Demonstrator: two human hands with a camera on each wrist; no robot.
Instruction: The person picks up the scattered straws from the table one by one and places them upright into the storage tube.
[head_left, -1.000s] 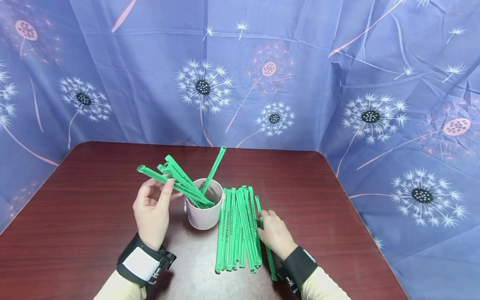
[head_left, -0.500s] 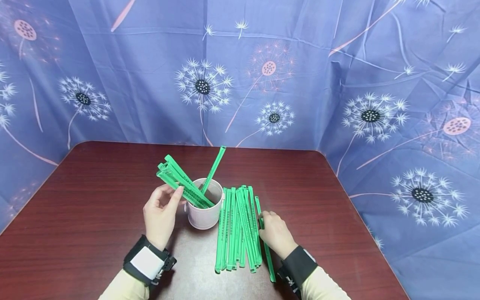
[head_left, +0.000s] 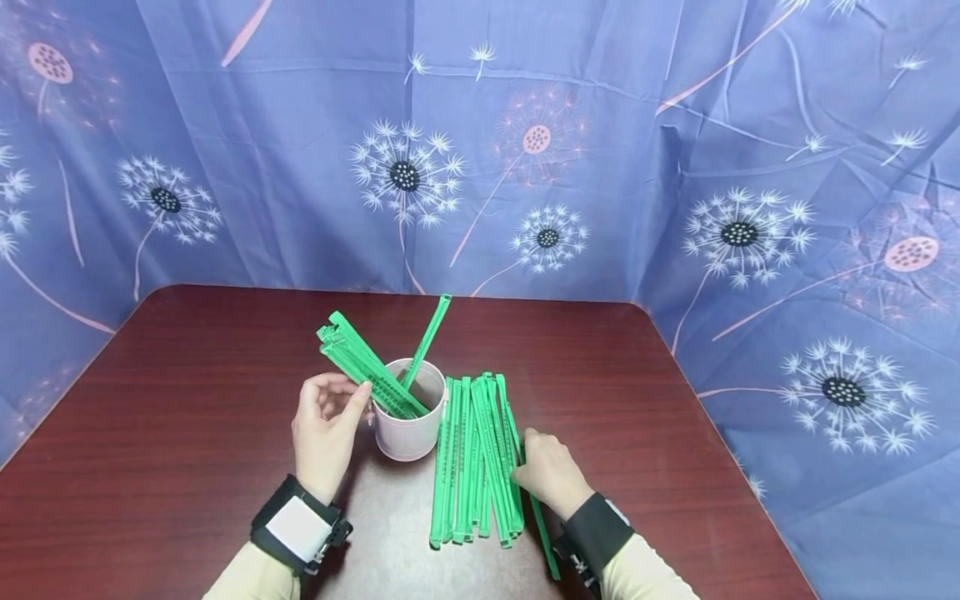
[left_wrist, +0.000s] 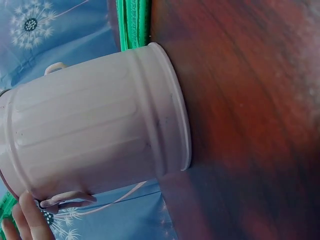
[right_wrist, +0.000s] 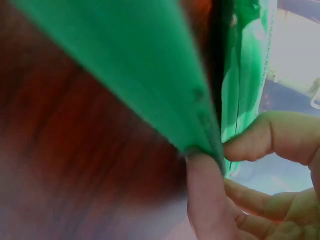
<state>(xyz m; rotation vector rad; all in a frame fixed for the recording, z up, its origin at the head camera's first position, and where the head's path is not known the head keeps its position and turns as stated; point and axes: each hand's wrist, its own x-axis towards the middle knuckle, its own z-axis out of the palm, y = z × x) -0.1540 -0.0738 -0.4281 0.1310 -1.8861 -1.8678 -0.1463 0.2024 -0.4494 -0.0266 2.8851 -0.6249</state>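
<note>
A small pale pink pail [head_left: 406,438] holds several long, slim green packets [head_left: 358,357] with dark lettering, most leaning left and one leaning right. My left hand [head_left: 324,429] is at the pail's left side, thumb tip beside the leaning packets. In the left wrist view its fingers [left_wrist: 32,220] reach the pail's rim, fairly straight. My right hand [head_left: 553,473] pinches one green packet [right_wrist: 145,75] between thumb and fingers; its lower end [head_left: 547,550] sticks out below the hand. More packets [head_left: 474,467] lie side by side just left of that hand.
The dark red wooden table [head_left: 202,400] has rounded far corners. A blue curtain [head_left: 300,167] with dandelion prints hangs behind it and along its sides. The pail has small side handles [left_wrist: 70,199].
My left hand has moved right and down to the pail, and the packet it held has gone in among the others. The packet in my right hand has shifted slightly, its lower end nearer me.
</note>
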